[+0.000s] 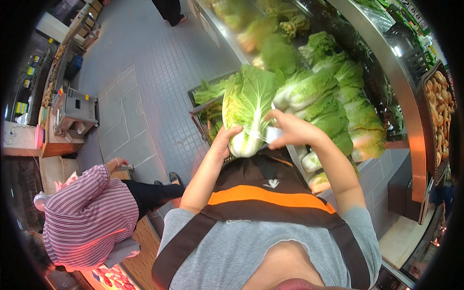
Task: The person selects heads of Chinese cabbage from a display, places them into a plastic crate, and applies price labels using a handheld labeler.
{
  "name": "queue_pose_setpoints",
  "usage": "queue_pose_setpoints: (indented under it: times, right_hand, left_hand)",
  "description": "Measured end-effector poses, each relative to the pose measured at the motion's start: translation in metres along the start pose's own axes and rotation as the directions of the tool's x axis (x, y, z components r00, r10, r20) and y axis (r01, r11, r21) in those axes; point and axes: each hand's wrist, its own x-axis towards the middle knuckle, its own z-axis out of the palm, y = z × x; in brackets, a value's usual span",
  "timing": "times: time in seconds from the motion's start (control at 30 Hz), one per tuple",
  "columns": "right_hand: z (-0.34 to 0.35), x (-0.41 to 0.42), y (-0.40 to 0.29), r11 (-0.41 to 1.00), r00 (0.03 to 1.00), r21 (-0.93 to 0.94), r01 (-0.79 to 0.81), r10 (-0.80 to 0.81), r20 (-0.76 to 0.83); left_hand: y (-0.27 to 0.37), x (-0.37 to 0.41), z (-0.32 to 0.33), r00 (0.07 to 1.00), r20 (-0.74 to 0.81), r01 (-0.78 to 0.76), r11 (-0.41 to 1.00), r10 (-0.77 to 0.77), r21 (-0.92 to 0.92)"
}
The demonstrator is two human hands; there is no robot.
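Upright in front of my apron, a head of napa cabbage (250, 108) rests in my left hand (224, 139), whose thumb lies across the white stem end. My right hand (286, 127) is curved at the cabbage's right side, with a small white piece (273, 134) between thumb and fingers; what that piece is cannot be told. Thin, shiny wrap or band seems to cross the lower stem. Close to the right of my hands, more napa cabbages (308, 90) lie piled on a display stand.
A dark crate (197, 108) with leafy greens stands behind the held cabbage. At left, a person in a striped shirt (90, 217) is beside a meat display (110, 277). Another person's legs (168, 11) show far off. A metal post (409, 83) rises at right, near a basket of brown produce (437, 116).
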Motion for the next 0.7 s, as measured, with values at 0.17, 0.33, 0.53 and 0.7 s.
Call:
queue_pose_setpoints:
  times: [0.17, 0.33, 0.53, 0.7]
  right_hand:
    - [-0.013, -0.025, 0.066, 0.933, 0.953, 0.332, -0.137, 0.033, 0.301]
    - [0.007, 0.021, 0.096, 0.388, 0.908, 0.839, -0.382, -0.012, 0.419]
    - [-0.038, 0.07, 0.035, 0.663, 0.998, 0.747, 0.049, -0.061, -0.012]
    - [-0.022, 0.049, -0.006, 0.911, 0.948, 0.305, 0.279, -0.21, -0.24]
  left_hand:
    - [0.078, -0.015, 0.03, 0.952, 0.305, -0.072, 0.937, -0.038, 0.341]
    - [0.095, -0.02, 0.102, 0.668, 0.475, -0.33, 0.344, -0.572, 0.879]
    - [0.046, 0.026, 0.078, 0.908, 0.119, -0.186, -0.132, -0.401, 0.974]
    - [0.094, 0.034, 0.05, 0.979, -0.195, 0.167, 0.315, 0.06, 0.934]
